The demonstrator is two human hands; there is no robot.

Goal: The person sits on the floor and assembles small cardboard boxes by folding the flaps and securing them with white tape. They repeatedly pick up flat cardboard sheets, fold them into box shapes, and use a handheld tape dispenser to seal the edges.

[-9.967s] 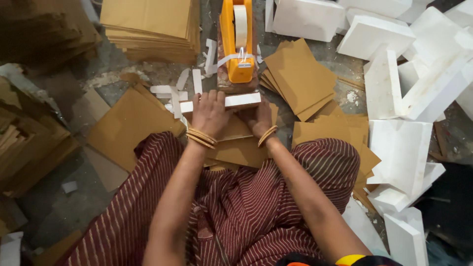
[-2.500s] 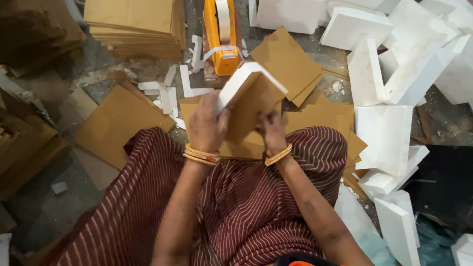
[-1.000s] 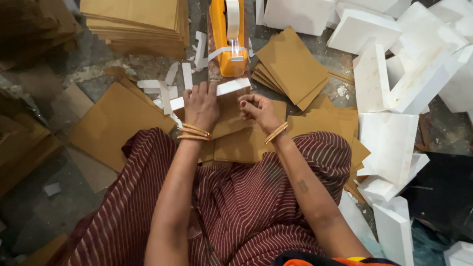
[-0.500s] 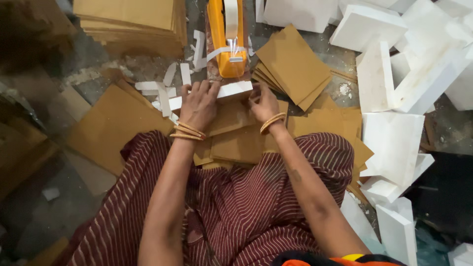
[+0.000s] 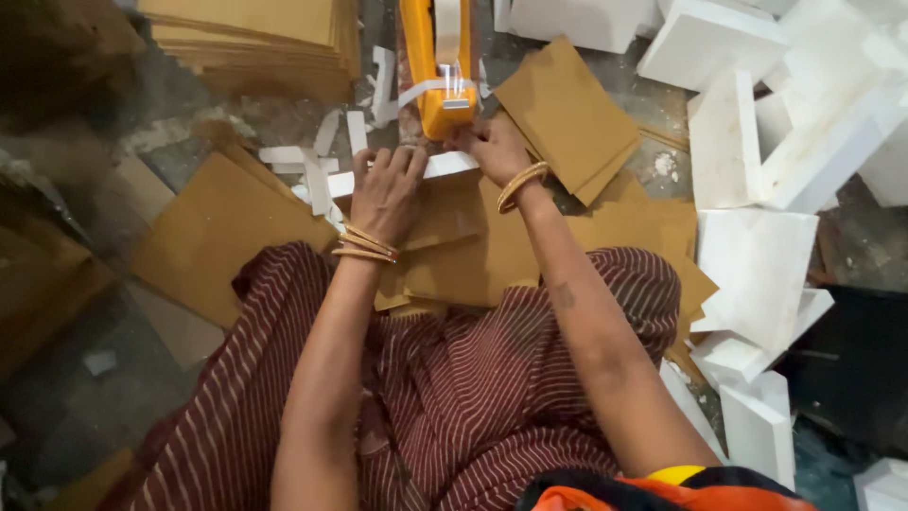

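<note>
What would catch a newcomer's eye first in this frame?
The orange tape dispenser at top centre stands out, with the right hand at its tape end and the left hand pressing a white foam strip wrapped in brown cardboard. White foam blocks crowd the right side; a cardboard sheet stack sits top left.

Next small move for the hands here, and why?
Probably draw the clear tape strip from the orange dispenser down onto the white foam piece. The right hand is at the dispenser's mouth, while the left hand presses the brown card wrapped around the foam.
</note>
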